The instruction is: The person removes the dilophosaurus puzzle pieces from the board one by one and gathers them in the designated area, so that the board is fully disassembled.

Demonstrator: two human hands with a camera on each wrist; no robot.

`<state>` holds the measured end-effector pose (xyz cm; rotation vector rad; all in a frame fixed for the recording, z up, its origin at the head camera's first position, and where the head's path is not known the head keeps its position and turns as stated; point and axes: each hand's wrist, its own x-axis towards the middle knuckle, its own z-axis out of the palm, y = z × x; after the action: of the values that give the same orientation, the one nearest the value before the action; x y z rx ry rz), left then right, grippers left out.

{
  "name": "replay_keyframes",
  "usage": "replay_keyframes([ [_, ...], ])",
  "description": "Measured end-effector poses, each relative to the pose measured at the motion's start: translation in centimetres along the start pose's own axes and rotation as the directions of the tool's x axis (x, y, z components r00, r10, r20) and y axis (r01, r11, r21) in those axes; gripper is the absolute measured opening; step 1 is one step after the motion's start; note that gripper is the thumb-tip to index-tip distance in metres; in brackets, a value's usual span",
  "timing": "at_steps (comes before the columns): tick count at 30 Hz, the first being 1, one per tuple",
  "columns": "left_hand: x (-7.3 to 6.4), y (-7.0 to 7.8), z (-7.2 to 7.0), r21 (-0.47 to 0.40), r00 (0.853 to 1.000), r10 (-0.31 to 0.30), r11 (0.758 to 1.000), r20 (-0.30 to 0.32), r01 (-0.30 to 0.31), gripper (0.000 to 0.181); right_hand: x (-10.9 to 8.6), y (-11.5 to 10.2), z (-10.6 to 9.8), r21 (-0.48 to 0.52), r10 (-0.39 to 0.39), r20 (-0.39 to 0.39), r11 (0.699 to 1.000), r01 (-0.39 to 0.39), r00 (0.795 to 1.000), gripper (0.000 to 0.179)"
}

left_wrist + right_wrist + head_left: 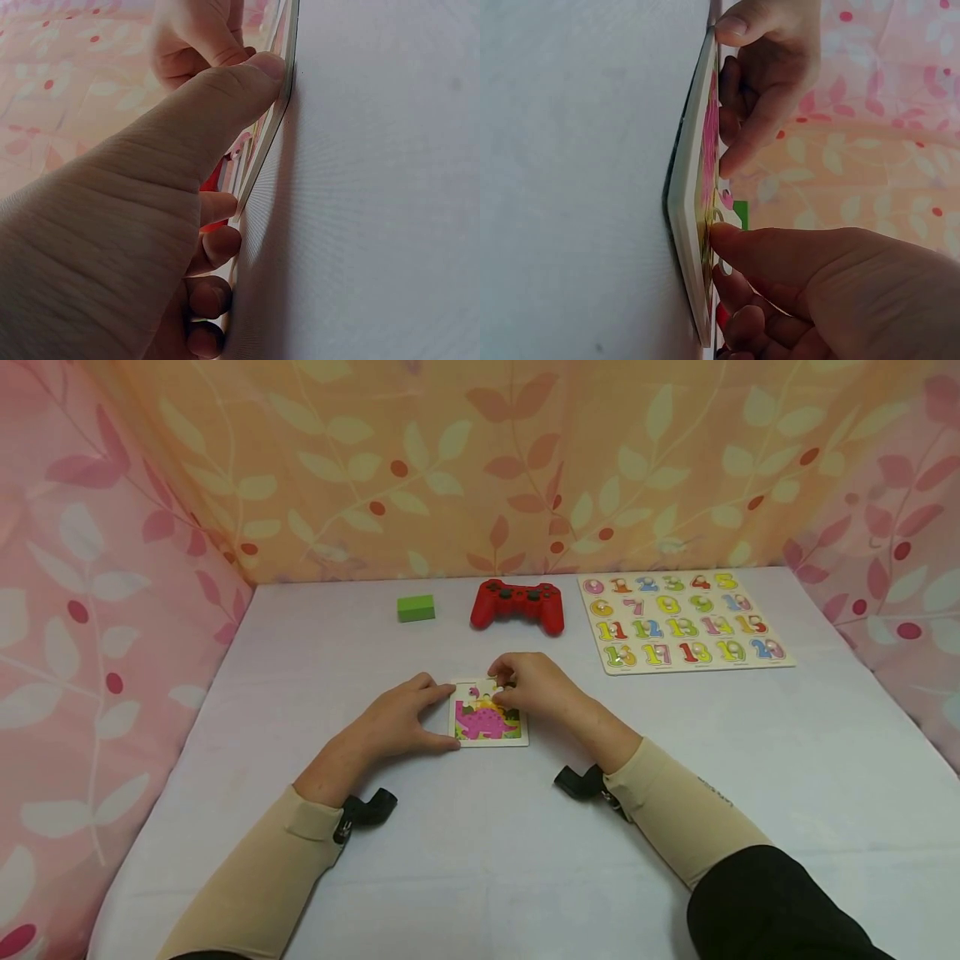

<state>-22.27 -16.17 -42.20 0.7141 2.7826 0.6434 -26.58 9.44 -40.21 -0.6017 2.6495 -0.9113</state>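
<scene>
A small square jigsaw puzzle (483, 723) with a pink dinosaur picture and a white frame lies on the white table. My left hand (396, 718) holds its left side, the thumb at the near corner and a finger at the far one. Above the puzzle's far right part, my right hand (542, 687) pinches a small puzzle piece (725, 264) between thumb and finger. That piece stands tilted over the board, and its picture is mostly hidden by the fingers. Also in the right wrist view, the left thumb (736, 27) rests on the frame's corner.
Behind the puzzle lie a green block (416, 608) and a red game controller (517, 605). A number puzzle board (686, 622) with knobbed pieces sits at the far right. Patterned curtains (420, 468) enclose the back and both sides of the table.
</scene>
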Motion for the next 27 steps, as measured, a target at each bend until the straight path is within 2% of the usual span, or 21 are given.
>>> replay_keyframes([
  [14, -0.1, 0.1, 0.0, -0.007, 1.000, -0.003, 1.000, -0.002, 0.003, 0.090, -0.3, -0.8, -0.6, -0.085, -0.097, 0.000, 0.992, 0.097, 0.995, 0.036],
  [19, 0.0, 0.2, 0.0, -0.005, 1.000, -0.003, 1.000, 0.001, 0.003, 0.090, -1.5, -2.2, -1.9, -0.065, -0.110, -0.021, 0.992, 0.108, 0.994, 0.035],
  [27, 0.0, 0.0, 0.1, 0.005, 1.000, 0.011, 1.000, -0.006, -0.011, 0.090, -3.6, -4.4, -4.5, -0.084, -0.178, -0.079, 0.982, 0.172, 0.981, 0.035],
])
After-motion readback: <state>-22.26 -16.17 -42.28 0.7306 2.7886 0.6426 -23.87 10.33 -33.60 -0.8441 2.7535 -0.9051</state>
